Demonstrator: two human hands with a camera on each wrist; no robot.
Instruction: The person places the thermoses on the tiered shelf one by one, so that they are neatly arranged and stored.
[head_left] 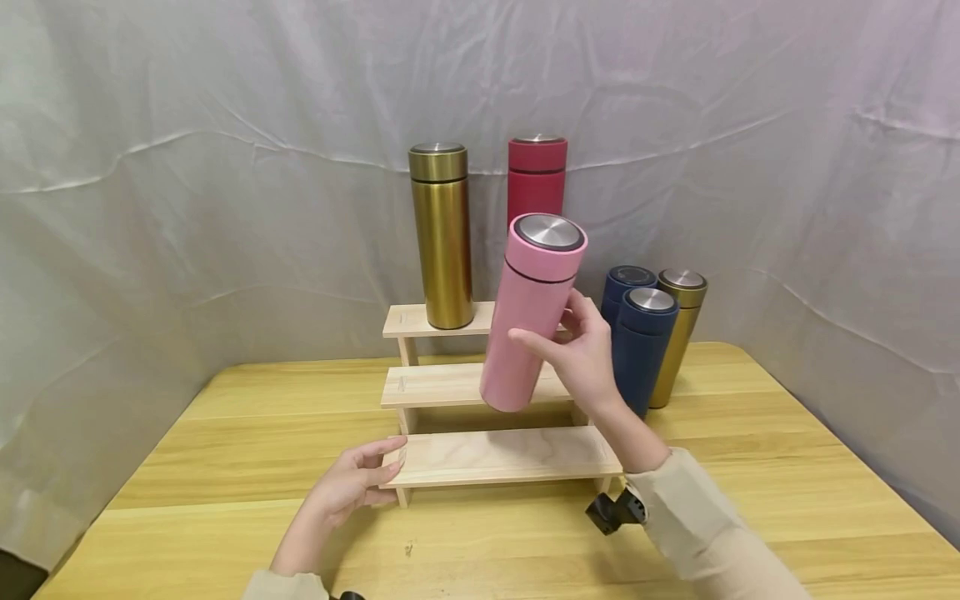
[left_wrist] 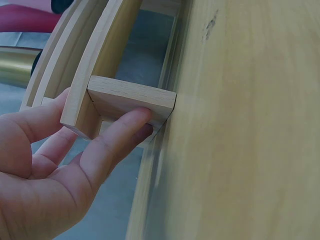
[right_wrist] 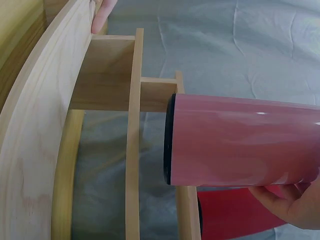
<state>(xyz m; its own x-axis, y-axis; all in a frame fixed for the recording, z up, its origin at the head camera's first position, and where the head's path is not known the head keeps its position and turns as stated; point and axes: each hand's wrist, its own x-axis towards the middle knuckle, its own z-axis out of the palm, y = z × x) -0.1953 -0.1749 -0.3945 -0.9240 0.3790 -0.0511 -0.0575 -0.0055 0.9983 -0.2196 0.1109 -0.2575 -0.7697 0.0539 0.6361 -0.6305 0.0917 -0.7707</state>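
Note:
My right hand grips a pink thermos bottle by its side, thumb across the front. The bottle leans a little, its steel-topped lid up, and overlaps the middle shelf in the head view; its dark base shows in the right wrist view. At the left end of a three-step wooden rack, my left hand holds the lowest shelf, thumb and fingers around its end and support. A gold thermos stands on the top shelf. Behind the pink bottle rises a red thermos, its lower part hidden.
Right of the rack, two navy thermoses and another gold thermos stand close together on the wooden table, near my right forearm. A grey cloth hangs behind and around the table.

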